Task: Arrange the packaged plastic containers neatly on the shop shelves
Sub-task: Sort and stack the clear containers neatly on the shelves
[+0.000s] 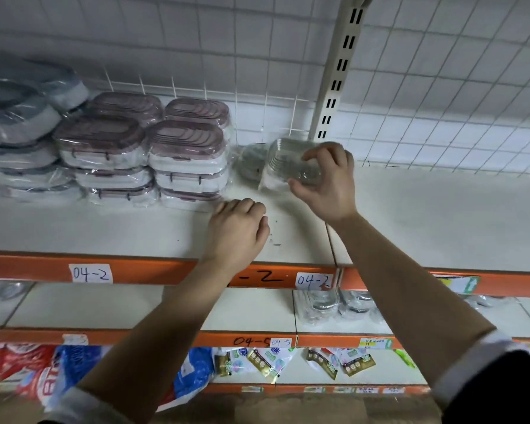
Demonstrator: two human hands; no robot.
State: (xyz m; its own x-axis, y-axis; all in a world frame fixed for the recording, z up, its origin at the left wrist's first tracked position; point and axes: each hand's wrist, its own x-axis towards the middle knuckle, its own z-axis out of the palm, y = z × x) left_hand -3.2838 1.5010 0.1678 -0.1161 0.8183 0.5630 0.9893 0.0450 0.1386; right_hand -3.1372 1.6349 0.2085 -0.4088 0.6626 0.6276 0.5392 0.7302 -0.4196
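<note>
On the top shelf (426, 215) my right hand (326, 182) grips a clear wrapped plastic container (288, 160) that stands tilted against the wire back panel. A second clear wrapped container (251, 160) lies just left of it. My left hand (237, 231) hovers over the shelf with loosely curled fingers and holds nothing, near the front corner of the pink-lidded stack (187, 154). Further wrapped pink-lidded boxes (101, 148) are stacked to the left in neat piles.
Grey-lidded wrapped containers (16, 130) are piled at the far left. A slotted upright post (337, 71) rises behind the clear container. The orange shelf edge (135, 270) carries labels "04-2". The lower shelf holds several clear packs (334, 304); packets hang below.
</note>
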